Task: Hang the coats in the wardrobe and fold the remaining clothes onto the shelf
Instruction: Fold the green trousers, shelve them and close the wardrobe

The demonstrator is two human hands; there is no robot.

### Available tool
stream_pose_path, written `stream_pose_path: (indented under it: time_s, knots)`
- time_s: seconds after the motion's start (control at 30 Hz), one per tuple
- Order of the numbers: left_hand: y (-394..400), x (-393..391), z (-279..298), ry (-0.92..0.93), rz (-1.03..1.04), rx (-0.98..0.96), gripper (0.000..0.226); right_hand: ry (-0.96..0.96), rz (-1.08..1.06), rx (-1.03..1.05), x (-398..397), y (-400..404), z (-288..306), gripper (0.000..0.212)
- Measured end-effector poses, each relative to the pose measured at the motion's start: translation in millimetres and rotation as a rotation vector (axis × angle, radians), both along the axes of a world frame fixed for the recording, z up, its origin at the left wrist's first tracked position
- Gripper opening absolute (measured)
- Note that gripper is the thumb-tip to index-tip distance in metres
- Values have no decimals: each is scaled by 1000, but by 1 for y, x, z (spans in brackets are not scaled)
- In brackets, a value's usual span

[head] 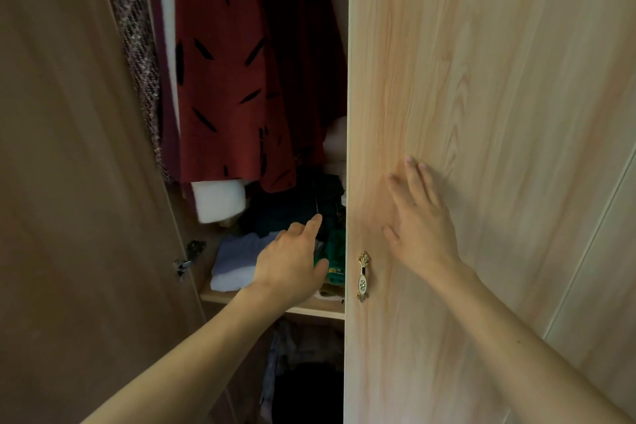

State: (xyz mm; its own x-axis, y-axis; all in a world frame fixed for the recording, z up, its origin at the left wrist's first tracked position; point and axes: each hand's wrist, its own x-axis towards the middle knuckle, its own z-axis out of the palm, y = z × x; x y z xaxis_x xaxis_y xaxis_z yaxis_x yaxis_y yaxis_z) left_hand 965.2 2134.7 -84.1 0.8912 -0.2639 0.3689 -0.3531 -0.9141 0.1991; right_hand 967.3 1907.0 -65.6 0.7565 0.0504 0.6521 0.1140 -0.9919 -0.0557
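RISK: judged, clothes [303,213] could topple off shelf [309,310] if nudged; door [481,113] could pinch left hand [289,265] if pushed shut | GRIP: left hand empty, forefinger out toward clothes just ahead; right hand [418,227] flat on door, fingers spread | COATS: red coat [223,79] hanging above left hand | ROOM: dim wardrobe, handle [363,277] between hands

Shelf [309,311]: light wood board, lower centre of the frame, inside wardrobe. On it: folded pale blue-white clothes [234,262] at left front; dark green clothes pile [296,206] behind, toward centre; bright green patterned item [335,258] at right, partly hidden by door edge.
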Motion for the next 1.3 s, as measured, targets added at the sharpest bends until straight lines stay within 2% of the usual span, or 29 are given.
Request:
stream_pose_path:
  time_s: [0.2,0.4,0.7,1.0,1.3]
  knots:
    - [30,-14,0,25,19,-34,74,90,28,140,-4,22,-3,75]
    - [67,-38,0,16,18,-82,73,197,105,225,-26,64,-12,78]
    - [169,-97,-7,3,-103,-151,67,242,254,337,-101,182,-24,72]
    - [283,-159,-21,-76,-125,-184,62,298,284,329,-170,290,-23,70]
    - [320,-195,-2,-187,-161,-152,61,286,337,295,-184,342,0,69]
